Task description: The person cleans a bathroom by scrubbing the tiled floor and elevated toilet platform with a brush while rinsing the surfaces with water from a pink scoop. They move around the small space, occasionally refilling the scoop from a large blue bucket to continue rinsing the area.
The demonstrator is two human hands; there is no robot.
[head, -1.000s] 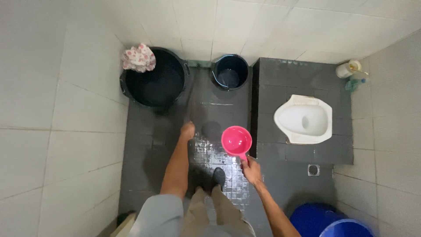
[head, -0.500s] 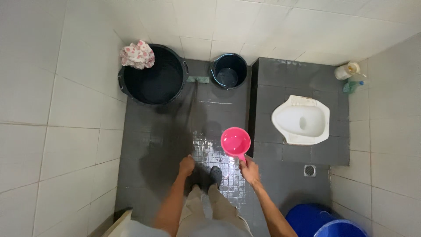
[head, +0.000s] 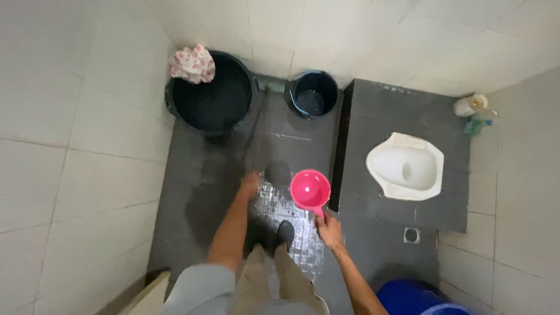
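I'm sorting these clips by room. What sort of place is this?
Most likely a small tiled bathroom. A white squat toilet sits in a raised dark platform, water stands in a large black tub and a smaller bucket, and the right hand holds a pink dipper.

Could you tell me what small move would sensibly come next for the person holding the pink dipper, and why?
Probably tip the pink dipper forward so it empties over the wet floor tiles. The right hand holds it by the handle, upright above the tiles, while the left hand grips a long scrubber handle reaching toward the far wall.
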